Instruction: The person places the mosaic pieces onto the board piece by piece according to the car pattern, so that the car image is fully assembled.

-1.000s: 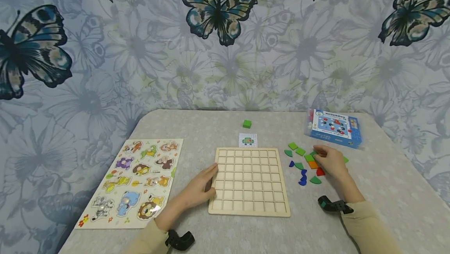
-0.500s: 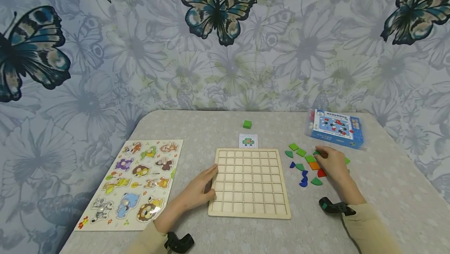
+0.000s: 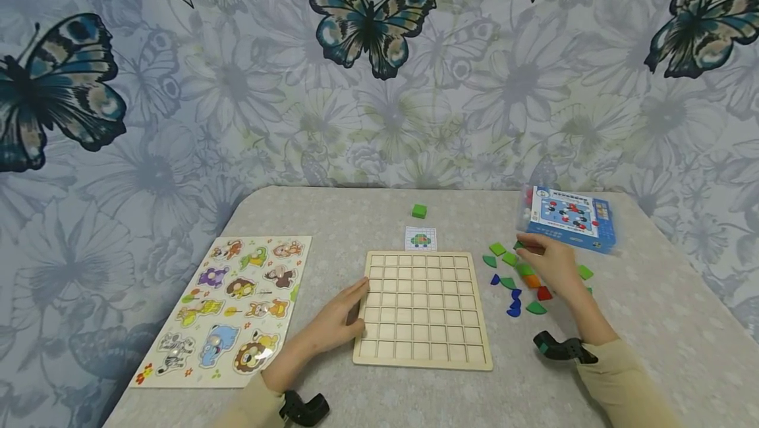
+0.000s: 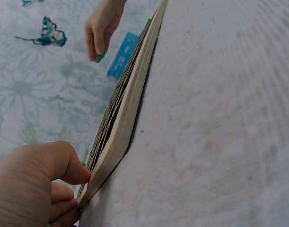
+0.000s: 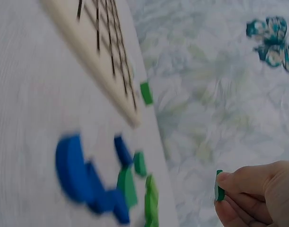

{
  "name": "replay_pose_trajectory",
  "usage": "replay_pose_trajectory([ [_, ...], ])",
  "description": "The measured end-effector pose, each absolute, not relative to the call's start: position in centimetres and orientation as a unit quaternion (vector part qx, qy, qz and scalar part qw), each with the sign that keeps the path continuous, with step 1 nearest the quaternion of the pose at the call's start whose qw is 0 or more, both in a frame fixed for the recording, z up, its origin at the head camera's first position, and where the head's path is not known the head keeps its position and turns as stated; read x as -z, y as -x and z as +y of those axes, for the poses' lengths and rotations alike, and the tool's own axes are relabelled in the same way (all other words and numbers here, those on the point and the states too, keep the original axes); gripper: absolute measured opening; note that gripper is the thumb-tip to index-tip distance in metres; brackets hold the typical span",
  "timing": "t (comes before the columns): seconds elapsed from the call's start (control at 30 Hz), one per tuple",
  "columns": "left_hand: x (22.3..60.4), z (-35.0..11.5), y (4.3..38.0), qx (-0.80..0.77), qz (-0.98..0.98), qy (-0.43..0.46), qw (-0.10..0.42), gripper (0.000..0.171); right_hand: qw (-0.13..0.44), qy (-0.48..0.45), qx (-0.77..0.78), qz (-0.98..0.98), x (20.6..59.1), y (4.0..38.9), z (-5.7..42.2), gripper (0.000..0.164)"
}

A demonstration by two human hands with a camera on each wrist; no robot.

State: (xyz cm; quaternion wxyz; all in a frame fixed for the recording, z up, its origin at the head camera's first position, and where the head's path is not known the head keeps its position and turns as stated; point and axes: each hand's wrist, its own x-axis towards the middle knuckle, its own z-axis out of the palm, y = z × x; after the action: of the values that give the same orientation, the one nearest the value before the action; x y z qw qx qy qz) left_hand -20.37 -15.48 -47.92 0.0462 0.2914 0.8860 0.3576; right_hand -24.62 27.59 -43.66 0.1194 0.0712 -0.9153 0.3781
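My left hand [image 3: 333, 320] rests at the left edge of a pale wooden grid board [image 3: 420, 364], its thumb and fingertips touching that edge. In the left wrist view, the left hand [image 4: 33, 182] is by the board's corner. Between thumb and fingers, my right hand [image 3: 553, 268] pinches a small dark green piece [image 5: 219, 187], lifted above the table. Fingers partly cover it, so its full outline is hidden. Below and left of that hand lie loose pieces, among them a bright green square [image 3: 497, 249], an orange piece [image 3: 533, 281], a red piece [image 3: 544, 294] and blue pieces [image 3: 514, 310].
A small pattern card [image 3: 421, 239] lies behind the board, with a green block [image 3: 419, 211] beyond it. A blue boxed set [image 3: 570, 220] stands at the back right. To the left lies an animal puzzle board [image 3: 221, 313]. A butterfly-print backdrop [image 3: 379, 132] hangs behind the table.
My right hand has risen and moved slightly away and left, carrying the dark green piece up from the loose pieces. The left hand stays at the board's edge.
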Motion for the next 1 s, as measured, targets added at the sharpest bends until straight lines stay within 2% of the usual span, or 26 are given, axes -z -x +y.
replay_pose_trajectory([
  [0.37, 48.3, -15.5, 20.7, -0.358, 0.886, -0.291, 0.051, 0.071, 0.099, -0.184, -0.416, -0.885, 42.9, 24.2, 21.1, 0.033],
  [0.57, 48.3, -15.6, 20.7, -0.357, 0.885, -0.295, 0.046, 0.069, 0.055, -0.190, -0.436, -0.878, 43.3, 23.8, 18.2, 0.032],
  [1.0, 48.3, -15.6, 20.5, -0.357, 0.885, -0.295, 0.042, 0.069, 0.022, -0.241, -0.451, -0.859, 44.4, 23.8, 15.1, 0.032],
])
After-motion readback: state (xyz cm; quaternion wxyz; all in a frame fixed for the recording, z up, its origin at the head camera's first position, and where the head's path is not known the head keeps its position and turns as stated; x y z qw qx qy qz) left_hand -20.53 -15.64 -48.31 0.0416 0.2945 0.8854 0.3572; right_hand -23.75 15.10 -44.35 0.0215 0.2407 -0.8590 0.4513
